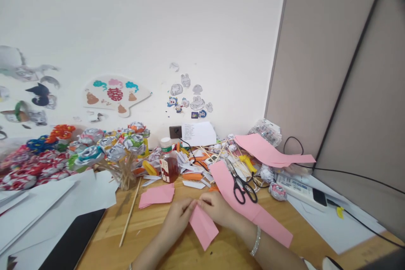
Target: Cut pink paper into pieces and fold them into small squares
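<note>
A white wall dotted with cartoon stickers [189, 97] is backing a cluttered wooden desk [158, 223], with a grey partition [332, 71] closing off the right side. Down at the near edge, both hands are meeting over a folded pink paper [203, 225] that is lying on the desk, its far edge tucked under the fingertips. The left hand [177, 217] is curling in and pinching the paper's upper left corner, while the right hand [218, 209] is pressing down on the upper right, fingers bent, a silver bracelet [255, 240] sitting on that wrist. Just beside the right hand, a long pink strip [268, 223] is running diagonally across the desk, and black-handled scissors [242, 185] are lying on top of it. To the left of the hands, a small stack of pink sheets [157, 195] is resting flat. Behind that, a small bottle [168, 161] with a white cap is standing upright, holding a reddish-brown liquid that is filling most of it. Further left, a bunch of paper roses [107, 145] on wooden sticks is standing up, and a loose stick [130, 213] is lying near them. A dark tablet [74, 242] is lying at the lower left among white sheets.
</note>
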Demonstrator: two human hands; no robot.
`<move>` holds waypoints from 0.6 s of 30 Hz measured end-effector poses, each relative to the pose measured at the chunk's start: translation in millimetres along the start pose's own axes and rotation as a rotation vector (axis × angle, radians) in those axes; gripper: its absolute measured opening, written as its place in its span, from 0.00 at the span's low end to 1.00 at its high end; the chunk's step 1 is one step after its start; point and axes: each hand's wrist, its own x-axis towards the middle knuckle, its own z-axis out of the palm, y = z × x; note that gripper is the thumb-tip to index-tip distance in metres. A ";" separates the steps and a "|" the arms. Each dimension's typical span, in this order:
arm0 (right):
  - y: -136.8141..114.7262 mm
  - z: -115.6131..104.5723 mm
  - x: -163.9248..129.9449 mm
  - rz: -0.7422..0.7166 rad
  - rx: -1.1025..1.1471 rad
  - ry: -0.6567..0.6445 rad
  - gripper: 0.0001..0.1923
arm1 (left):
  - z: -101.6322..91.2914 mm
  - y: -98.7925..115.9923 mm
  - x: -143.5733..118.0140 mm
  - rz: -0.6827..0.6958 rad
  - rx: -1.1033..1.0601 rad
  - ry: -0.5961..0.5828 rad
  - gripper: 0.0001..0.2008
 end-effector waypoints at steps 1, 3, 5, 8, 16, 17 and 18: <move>-1.4 -2.9 0.2 -0.016 0.000 -0.018 0.14 | -0.9 0.4 0.1 -0.001 -0.001 0.002 0.18; -4.9 -8.4 0.3 -0.041 0.017 -0.055 0.15 | -2.6 -0.1 1.1 -0.014 -0.017 0.005 0.19; -7.8 -12.0 0.1 -0.051 0.036 -0.066 0.15 | -3.4 -2.6 2.8 -0.036 -0.057 0.020 0.19; -7.9 -12.7 1.0 -0.036 0.075 0.014 0.15 | -1.9 -8.6 5.3 -0.106 -0.197 0.023 0.18; 9.8 -7.4 9.6 0.176 0.457 0.249 0.12 | 17.9 -18.7 1.8 -0.225 -0.401 -0.219 0.21; 10.5 -7.3 9.1 0.162 0.460 0.249 0.13 | 18.9 -19.8 2.2 -0.221 -0.414 -0.197 0.21; 10.4 -7.5 8.2 0.135 0.447 0.246 0.14 | 18.9 -21.0 3.1 -0.220 -0.424 -0.166 0.20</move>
